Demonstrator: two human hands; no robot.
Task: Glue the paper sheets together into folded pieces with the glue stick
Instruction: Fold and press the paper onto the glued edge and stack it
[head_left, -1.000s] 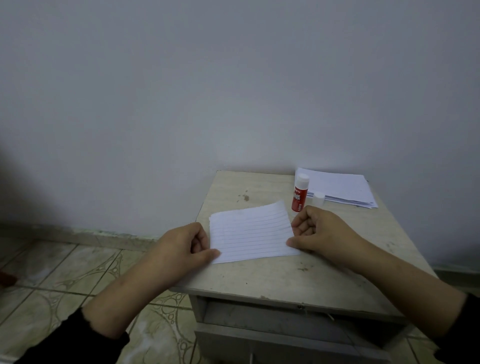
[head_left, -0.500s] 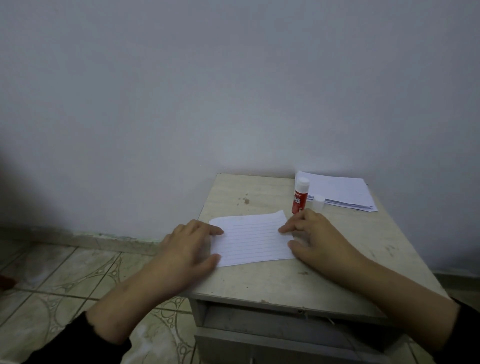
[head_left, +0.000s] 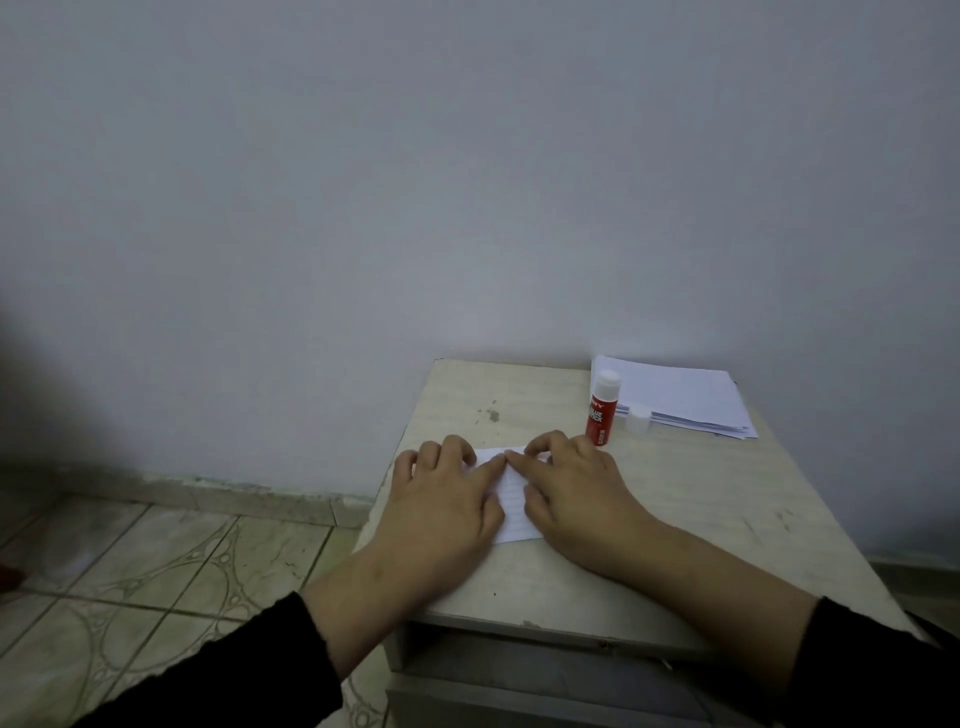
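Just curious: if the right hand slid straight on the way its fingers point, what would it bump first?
Its fingers point left, so the right hand would likely meet the left hand first; their fingertips nearly touch on the lined paper.

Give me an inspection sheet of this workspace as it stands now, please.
Surface: small worn table, stained, set against the wall.
Job's things: lined paper flat under both hands; glue stick upright and uncapped; its cap beside it; paper stack at the far right corner.
Clutter: nothing seen.
Grippers: left hand and right hand press the paper, forefingers meeting.
Cables: nothing seen.
Surroundings: plain wall, tiled floor, open drawer below.
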